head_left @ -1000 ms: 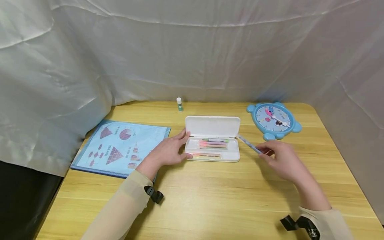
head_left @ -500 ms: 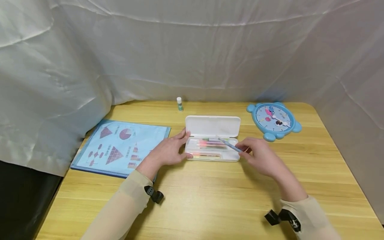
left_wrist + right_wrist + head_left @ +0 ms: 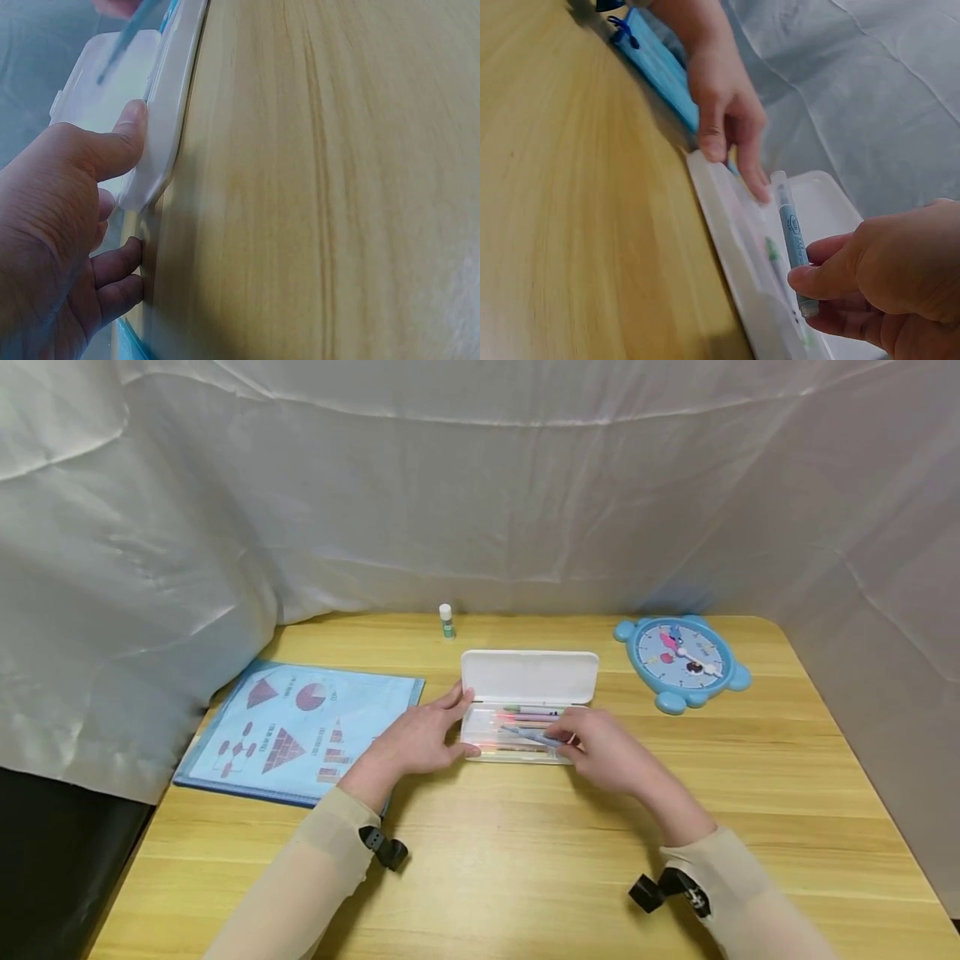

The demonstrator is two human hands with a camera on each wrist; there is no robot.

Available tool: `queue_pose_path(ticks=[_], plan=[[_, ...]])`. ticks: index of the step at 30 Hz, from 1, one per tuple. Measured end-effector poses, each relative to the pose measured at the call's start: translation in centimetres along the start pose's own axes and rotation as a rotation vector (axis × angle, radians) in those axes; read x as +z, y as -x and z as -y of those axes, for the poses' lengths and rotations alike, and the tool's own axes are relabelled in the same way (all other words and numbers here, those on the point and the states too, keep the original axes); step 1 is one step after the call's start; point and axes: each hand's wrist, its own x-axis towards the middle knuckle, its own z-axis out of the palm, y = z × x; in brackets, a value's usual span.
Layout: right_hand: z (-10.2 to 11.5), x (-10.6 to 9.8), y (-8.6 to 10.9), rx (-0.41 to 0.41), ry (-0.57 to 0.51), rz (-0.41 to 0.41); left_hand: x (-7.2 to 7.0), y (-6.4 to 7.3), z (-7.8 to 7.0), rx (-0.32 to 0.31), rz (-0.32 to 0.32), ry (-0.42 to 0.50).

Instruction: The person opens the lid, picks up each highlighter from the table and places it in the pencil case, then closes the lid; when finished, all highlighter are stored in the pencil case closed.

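A white pencil case (image 3: 529,677) lies on the table with its lid raised; several pens (image 3: 534,711) rest in its tray. At its left end my left hand (image 3: 422,737) grips it, thumb on the front edge and index finger by the lid hinge. My right hand (image 3: 606,753) pinches a blue-grey pen (image 3: 795,240) with a clear cap between thumb and fingers. The pen is held over the tray, cap pointing left, close above the other pens. In the head view the right hand hides the case's right end.
To the left lies a light blue document pouch (image 3: 300,727) printed with charts, partly under the left forearm. A small glue stick (image 3: 447,621) stands behind the case. A blue toy clock (image 3: 681,662) lies at the back right. Grey curtain (image 3: 480,485) surrounds the table (image 3: 510,860).
My right hand has moved left with the pen, from beside the case's right end to over its tray. The left hand has stayed on the case.
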Motion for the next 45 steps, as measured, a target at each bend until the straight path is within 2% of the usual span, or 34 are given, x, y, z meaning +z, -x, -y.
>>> queue_pose_path(ticks=[8,14,18,23,32,38,45], plan=[[0.9,1.8,-2.3,-0.045,0.066,0.044,0.3,0.4,0.1,-0.008,0.01,0.01],[1.0,2.5,-3.0,-0.094,0.105,0.012,-0.1,0.2,0.0,-0.008,0.006,0.013],[1.1,2.6,-3.0,-0.108,0.123,-0.01,-0.3,-0.1,-0.1,-0.003,0.005,0.009],[1.1,2.9,-3.0,-0.094,0.134,-0.008,-0.3,-0.1,-0.1,-0.003,0.006,0.006],[1.2,3.1,-2.8,-0.115,0.182,-0.011,-0.2,0.0,0.0,-0.003,-0.01,0.01],[1.1,2.6,-2.3,-0.085,0.121,-0.024,-0.1,0.0,0.0,-0.01,-0.004,0.016],[0.8,0.1,-1.1,-0.054,-0.001,-0.056,-0.2,0.0,0.0,-0.012,0.006,0.008]])
